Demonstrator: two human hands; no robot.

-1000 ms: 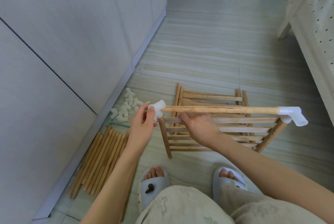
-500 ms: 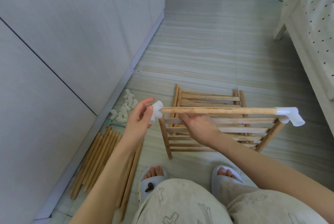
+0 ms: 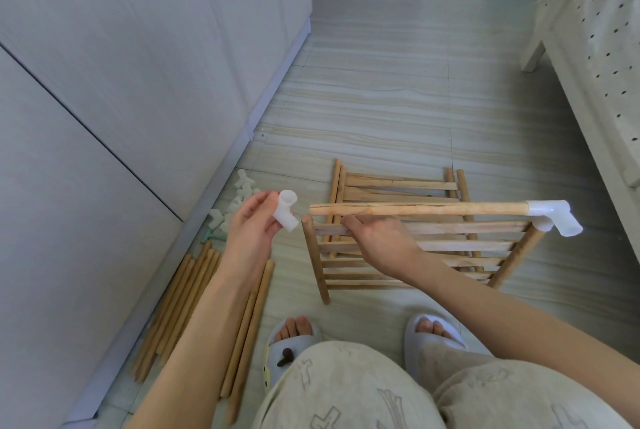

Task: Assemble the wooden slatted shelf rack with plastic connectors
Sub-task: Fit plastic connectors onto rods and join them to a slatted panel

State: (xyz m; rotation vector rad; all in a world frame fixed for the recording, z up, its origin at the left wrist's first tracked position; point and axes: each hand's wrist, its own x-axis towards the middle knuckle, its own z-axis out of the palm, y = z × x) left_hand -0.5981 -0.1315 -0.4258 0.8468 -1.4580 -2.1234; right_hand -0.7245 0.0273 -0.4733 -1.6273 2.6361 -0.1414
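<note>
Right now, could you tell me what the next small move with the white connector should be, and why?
Probably bring the white connector in the left hand back onto the bare left end of the top dowel. It sits apart from that end, while the far connector is already fitted and the right hand steadies the slatted panel.

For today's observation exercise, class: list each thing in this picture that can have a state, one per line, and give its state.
White plastic connector in the left hand: loose, off the rod.
Horizontal round wooden rod: left end bare, right end capped.
White plastic corner connector: fitted on rod and right post.
Upright wooden slatted shelf panel: standing, left post top bare.
Left hand: holds the loose connector.
Right hand: fingers grip a top slat.
</note>
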